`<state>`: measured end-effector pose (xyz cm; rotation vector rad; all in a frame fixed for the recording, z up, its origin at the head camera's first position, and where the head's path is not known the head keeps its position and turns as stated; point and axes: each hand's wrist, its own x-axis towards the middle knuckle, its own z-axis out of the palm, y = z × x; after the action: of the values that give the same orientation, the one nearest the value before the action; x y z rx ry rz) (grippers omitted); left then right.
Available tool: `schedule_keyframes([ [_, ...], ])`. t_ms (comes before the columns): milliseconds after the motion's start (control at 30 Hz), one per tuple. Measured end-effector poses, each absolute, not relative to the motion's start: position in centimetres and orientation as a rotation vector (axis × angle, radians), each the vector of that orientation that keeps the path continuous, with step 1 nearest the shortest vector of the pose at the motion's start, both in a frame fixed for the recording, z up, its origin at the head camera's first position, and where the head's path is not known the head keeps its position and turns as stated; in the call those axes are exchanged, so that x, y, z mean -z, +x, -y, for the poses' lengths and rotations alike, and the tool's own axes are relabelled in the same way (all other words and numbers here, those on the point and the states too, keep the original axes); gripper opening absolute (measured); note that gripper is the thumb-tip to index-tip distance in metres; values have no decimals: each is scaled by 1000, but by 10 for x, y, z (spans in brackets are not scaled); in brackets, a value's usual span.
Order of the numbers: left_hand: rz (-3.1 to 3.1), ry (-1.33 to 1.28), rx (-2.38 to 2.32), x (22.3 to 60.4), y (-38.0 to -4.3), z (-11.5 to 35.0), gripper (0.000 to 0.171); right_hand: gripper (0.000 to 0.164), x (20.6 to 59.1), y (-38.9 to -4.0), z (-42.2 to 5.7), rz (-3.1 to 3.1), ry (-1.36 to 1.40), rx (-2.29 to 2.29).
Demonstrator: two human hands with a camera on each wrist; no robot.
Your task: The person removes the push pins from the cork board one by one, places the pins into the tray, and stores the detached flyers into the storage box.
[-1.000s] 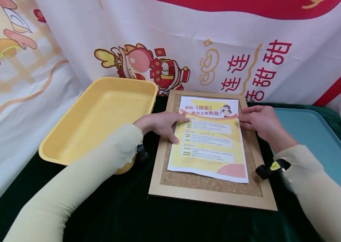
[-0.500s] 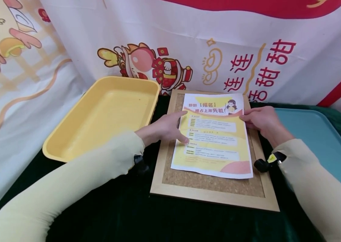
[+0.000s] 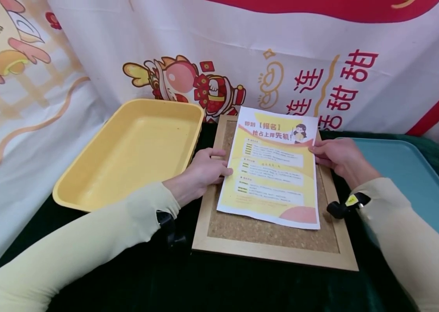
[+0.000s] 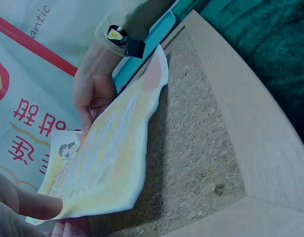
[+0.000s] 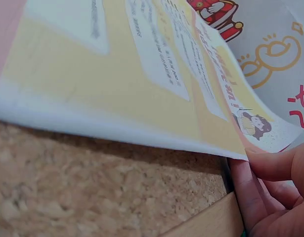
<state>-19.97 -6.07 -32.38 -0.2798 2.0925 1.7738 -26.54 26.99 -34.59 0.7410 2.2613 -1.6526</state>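
A yellow and white printed flyer [image 3: 270, 173] is lifted over a wood-framed cork board [image 3: 268, 235], its top edge raised higher than the rest. My left hand [image 3: 202, 173] pinches its left edge, thumb on top and fingers underneath, as the left wrist view shows near the thumb [image 4: 35, 205]. At the upper right edge my right hand [image 3: 342, 156] pinches the paper between thumb and fingers; in the right wrist view the right hand [image 5: 275, 190] is beside the board's frame. A shadow falls on the cork below the sheet.
A yellow tray [image 3: 141, 143] stands left of the board, partly behind the left forearm. To the right lies a blue tray [image 3: 402, 169], with the right arm across its near side. Dark green cloth [image 3: 145, 277] covers the table. A printed white curtain [image 3: 211, 30] hangs behind.
The flyer has risen off the cork, its top edge now beyond the board's top. My left hand has moved from lying on the paper to pinching its left edge. The right hand keeps its hold.
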Motion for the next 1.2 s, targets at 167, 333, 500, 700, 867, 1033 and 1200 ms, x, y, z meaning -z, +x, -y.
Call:
schedule_keyframes([
  [167, -2057, -282, -1825, 321, -200, 62, 57, 64, 344, -265, -271, -2203, 726, 1742],
  [333, -2012, -260, -1887, 313, -199, 69, 55, 65, 334, -267, -268, -2082, 666, 1880],
  [500, -1958, -234, -1932, 305, -197, 78, 54, 69, 318, -268, -265, -1874, 584, 2038],
  [700, -1985, -218, -1924, 293, -201, 95, 55, 68, 299, -271, -254, -1709, 560, 2147],
  [867, -2014, -225, -1896, 286, -211, 116, 56, 60, 289, -277, -232, -1692, 585, 2219],
  [1033, -2029, -211, -1878, 281, -216, 144, 58, 52, 283, -287, -203, -1702, 558, 2252],
  [1200, -2010, -180, -1900, 278, -220, 181, 62, 44, 281, -296, -166, -1714, 567, 2273],
])
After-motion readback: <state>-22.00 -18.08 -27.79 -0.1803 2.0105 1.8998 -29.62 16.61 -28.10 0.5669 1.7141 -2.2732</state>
